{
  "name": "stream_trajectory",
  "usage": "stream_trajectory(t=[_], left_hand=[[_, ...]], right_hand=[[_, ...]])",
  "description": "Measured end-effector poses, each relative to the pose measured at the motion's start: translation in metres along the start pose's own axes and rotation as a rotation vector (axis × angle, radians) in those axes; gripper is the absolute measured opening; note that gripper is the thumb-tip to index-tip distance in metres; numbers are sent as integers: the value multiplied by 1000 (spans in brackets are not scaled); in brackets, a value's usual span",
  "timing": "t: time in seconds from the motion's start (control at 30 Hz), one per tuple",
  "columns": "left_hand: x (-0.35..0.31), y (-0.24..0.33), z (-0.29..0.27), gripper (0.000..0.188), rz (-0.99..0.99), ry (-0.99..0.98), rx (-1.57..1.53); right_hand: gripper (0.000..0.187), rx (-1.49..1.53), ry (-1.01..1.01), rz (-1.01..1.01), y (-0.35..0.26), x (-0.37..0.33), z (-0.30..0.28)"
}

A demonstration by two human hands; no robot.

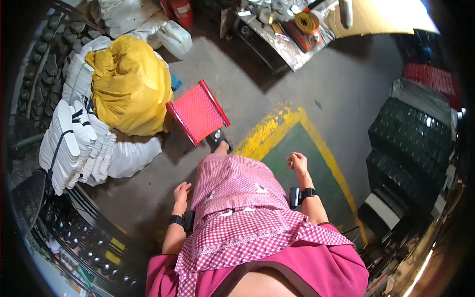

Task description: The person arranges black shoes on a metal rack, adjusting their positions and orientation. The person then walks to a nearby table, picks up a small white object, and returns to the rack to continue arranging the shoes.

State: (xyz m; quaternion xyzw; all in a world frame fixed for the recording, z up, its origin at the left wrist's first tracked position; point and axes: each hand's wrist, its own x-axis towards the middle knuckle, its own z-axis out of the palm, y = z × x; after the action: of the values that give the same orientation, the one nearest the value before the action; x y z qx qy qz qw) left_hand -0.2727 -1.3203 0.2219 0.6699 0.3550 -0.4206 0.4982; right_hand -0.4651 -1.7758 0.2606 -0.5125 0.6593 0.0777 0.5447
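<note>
My left hand [182, 192] hangs beside the left side of my pink checked apron [237, 218], its fingers loosely stretched and nothing in them. Out to the right of the apron is my right hand [298, 162], with its fingers half bent, apart and empty. A black band with a small device sits on each wrist. Ahead of me stands a low stool [198, 114] with a red woven seat, apart from both hands. One foot in a black shoe [220, 140] shows beside it.
A large yellow sack [131, 86] and strapped stacks of white flat pieces [62, 148] lie at left. A cluttered workbench [297, 57] stands at the far side. Dark green stacked crates [410, 136] rise at right. Yellow lines [326, 151] mark the floor.
</note>
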Motion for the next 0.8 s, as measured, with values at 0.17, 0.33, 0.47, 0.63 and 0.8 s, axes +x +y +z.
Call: stream_trajectory(t=[0.17, 0.33, 0.47, 0.63, 0.8], left_hand=[[-6, 96, 75, 32, 29, -73, -60], [2, 150, 110, 32, 143, -29, -199], [2, 150, 133, 36, 90, 75, -237], [-1, 123, 194, 36, -165, 86, -224], [10, 98, 238, 32, -182, 112, -174]], right_hand=[[27, 34, -80, -122, -96, 46, 13], [26, -5, -205, -82, -164, 111, 54], [29, -53, -224, -93, -219, 200, 77], [40, -344, 85, -495, -301, 347, 79], [49, -700, 250, -718, -397, 405, 120]])
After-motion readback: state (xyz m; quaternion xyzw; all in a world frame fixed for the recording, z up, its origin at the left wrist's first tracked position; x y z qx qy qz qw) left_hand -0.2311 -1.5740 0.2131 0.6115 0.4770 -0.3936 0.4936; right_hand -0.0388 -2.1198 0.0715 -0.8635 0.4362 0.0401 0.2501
